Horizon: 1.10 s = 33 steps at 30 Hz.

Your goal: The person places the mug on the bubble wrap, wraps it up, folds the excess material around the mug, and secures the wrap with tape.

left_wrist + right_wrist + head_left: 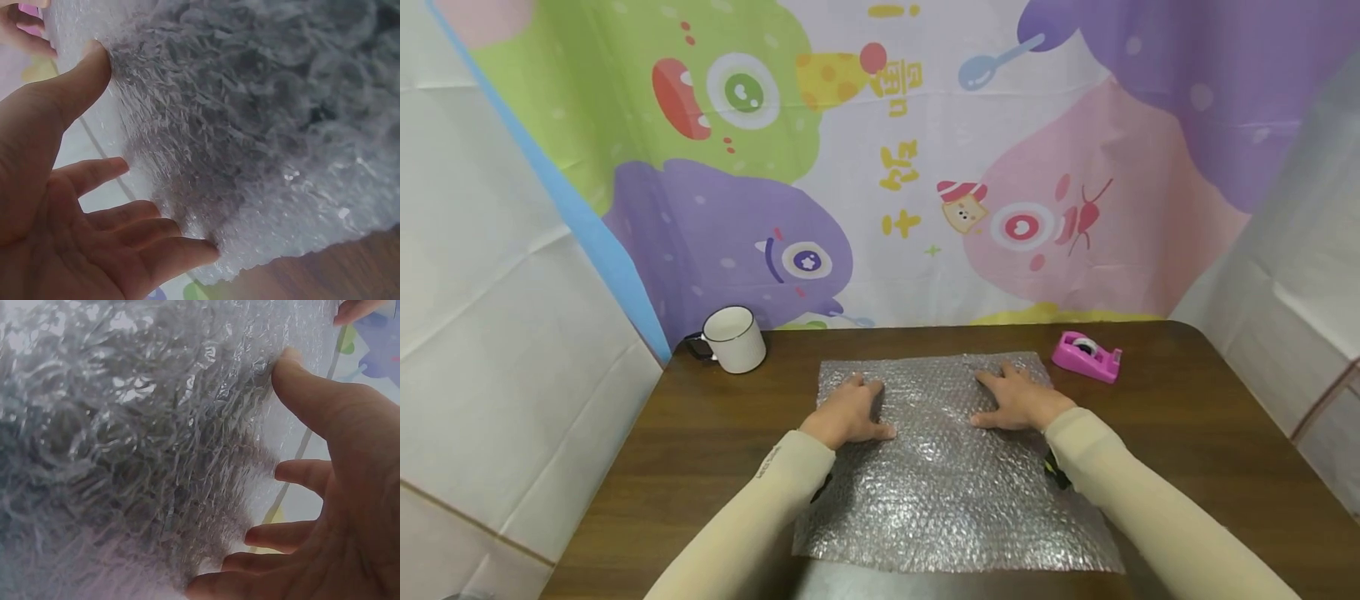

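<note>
A clear sheet of bubble wrap point(940, 492) lies spread flat on the brown wooden table. Toward its upper left, my left hand point(848, 411) rests with fingers spread, the fingertips touching the wrap. My right hand point(1018, 402) lies the same way at the upper right, thumb pointing inward. In the left wrist view the thumb and fingertips of the left hand point(94, 181) meet the bubbly surface point(250, 144). The right wrist view shows the right hand point(337, 481) with its fingertips on the bubble wrap point(137, 450). Neither hand holds anything.
A white mug point(735, 340) with a dark rim and handle stands at the table's back left. At the back right sits a pink tape dispenser point(1086, 357) with a roll in it. Behind the table point(722, 433) hangs a colourful cartoon curtain point(880, 275).
</note>
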Each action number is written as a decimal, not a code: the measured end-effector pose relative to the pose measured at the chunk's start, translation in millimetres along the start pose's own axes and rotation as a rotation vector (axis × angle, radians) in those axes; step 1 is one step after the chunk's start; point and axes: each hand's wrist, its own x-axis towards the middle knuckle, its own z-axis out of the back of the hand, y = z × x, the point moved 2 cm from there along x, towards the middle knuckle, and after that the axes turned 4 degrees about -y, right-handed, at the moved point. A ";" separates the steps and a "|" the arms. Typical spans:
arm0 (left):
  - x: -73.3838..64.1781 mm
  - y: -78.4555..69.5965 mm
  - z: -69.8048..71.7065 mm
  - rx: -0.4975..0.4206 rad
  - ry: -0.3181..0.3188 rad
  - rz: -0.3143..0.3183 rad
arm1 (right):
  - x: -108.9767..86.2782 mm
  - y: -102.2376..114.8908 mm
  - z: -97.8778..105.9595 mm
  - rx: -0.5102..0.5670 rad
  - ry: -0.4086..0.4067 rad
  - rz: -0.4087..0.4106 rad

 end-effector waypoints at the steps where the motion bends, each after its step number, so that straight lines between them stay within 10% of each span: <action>1: -0.4 0.2 -0.1 0.001 0.000 -0.002 | 0.1 0.1 -0.6 -0.001 0.003 -0.003; 33: -6.2 0.0 -1.5 -0.022 -0.003 -0.001 | -6.6 -8.0 5.0 -0.044 -0.148 0.047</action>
